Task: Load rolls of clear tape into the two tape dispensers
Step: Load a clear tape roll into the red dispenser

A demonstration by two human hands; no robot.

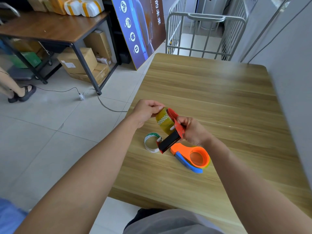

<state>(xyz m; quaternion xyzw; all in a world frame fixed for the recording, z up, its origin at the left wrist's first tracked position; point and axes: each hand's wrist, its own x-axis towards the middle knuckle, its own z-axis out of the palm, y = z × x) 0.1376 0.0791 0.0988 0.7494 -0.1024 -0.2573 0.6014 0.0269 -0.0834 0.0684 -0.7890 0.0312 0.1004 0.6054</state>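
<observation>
Above the wooden table (219, 92) my right hand (192, 130) grips a red tape dispenser (175, 125) with a black handle. A yellowish roll of clear tape (164, 120) sits in the dispenser's frame, and my left hand (146, 112) pinches that roll at its top. On the table lies an orange dispenser (194, 154) with a blue handle and a yellowish roll inside it. A nearly used-up tape roll (151, 142) with a white core lies flat to its left, beneath the red dispenser's handle.
The table's left edge runs close to the used-up roll. A grey wall bounds the table on the right. A metal cart (202, 31) stands beyond the far edge. Another person's legs (15, 88), a dark desk (55, 29) and cardboard boxes are on the left.
</observation>
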